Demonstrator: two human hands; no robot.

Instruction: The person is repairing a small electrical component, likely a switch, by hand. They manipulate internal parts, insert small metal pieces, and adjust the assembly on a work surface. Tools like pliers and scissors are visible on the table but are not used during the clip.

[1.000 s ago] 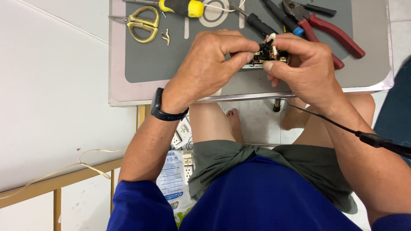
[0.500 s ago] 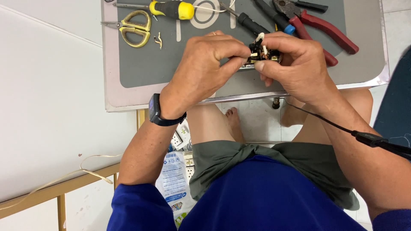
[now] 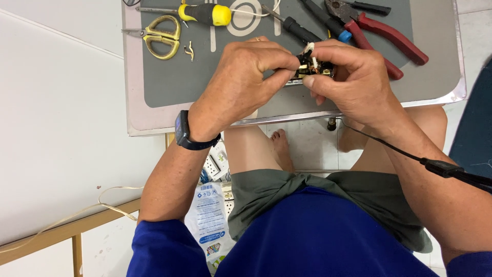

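Both hands meet above the near part of a small metal-edged counter covered by a grey mat. The left hand and the right hand each close their grip on the same thing: a small black electrical part with brass contacts and a short white wire end, held between the fingertips of both hands, just above the mat. The left thumb and forefinger pinch its left side; the right thumb and forefinger pinch its right side and lower edge. How much of the part lies hidden under the fingers cannot be told.

A dark smartwatch sits on the left wrist. A thin black cable with an inline plug runs across the right forearm, below the right grip.

Beyond the two grips, on the far side of the mat, lie a screwdriver with a black and yellow handle, a black-handled screwdriver just beyond the held part, and red-handled pliers beyond the right grip. Yellow-handled scissors lie well to the left of the left grip, with a small bent metal piece just beside them.

Below the counter, near the person's knees, white wall sockets and a printed white and blue plastic bag lie on the floor.
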